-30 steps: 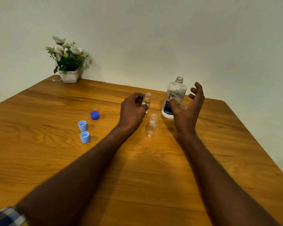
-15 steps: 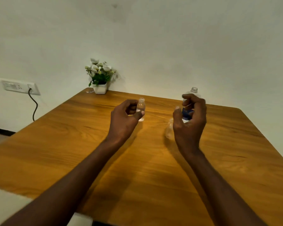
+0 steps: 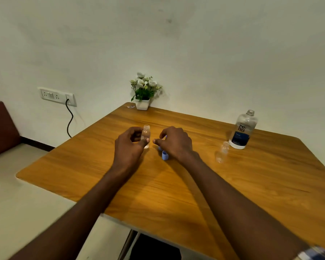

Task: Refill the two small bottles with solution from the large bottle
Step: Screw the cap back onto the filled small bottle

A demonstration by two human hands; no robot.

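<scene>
— Head view: which step is this?
— Capping, I'd judge. The left hand (image 3: 129, 147) pinches one small bottle (image 3: 146, 136) upright at centre; the right hand (image 3: 174, 142), fingers curled, reaches over the blue caps (image 3: 165, 155), grip unclear.
— The rest?
— Second small bottle (image 3: 222, 152) and large bottle (image 3: 243, 129) stand uncapped, far right.
— Next?
— Lift a cap and thread it squarely.

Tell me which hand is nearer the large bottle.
Right. The right hand hovers over the blue caps at mid-table, well left of the large bottle; the left hand, holding a small bottle, is farther left.
</scene>
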